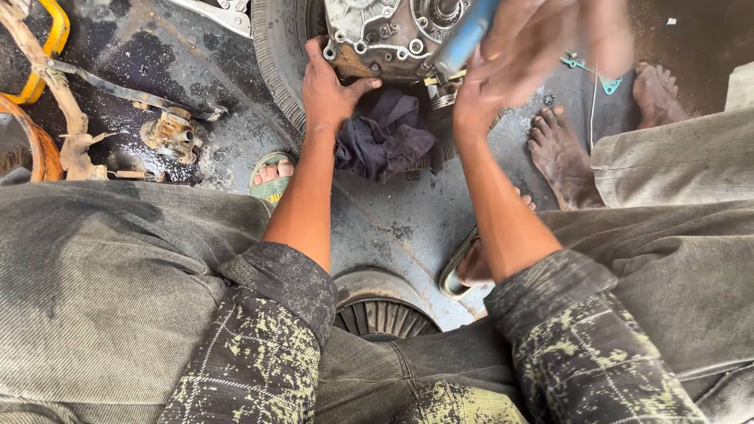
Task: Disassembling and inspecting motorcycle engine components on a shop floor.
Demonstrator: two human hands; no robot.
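Oil-stained concrete floor (408,224) fills my view, dark and greasy, seen from the head camera between my knees in grimy grey trousers (102,275).

At the top lies a tyre (276,55) flat on the ground, and resting on it is a metal engine casing (377,31), its bolt holes and round bearing seats facing up. A crumpled dark rag (385,137) is stuffed just below the casing, against the tyre.

My left hand (330,86) is spread flat, fingers up against the casing's lower left edge, thumb stretched out toward the rag. My right hand (534,47) is blurred; it is closed around a blue-handled tool (465,35) whose end meets the casing's right side. I cannot tell what sort of tool head it has.

To the right, another person's bare feet (561,153) stand on the floor, one near the tyre, one further back. My own sandalled foot (271,174) shows left of the rag.

On the left lies a rusty bracket with a small carburettor-like part (171,133), beside orange-yellow tubing (47,47). Near my lap sits a finned round part (381,310).
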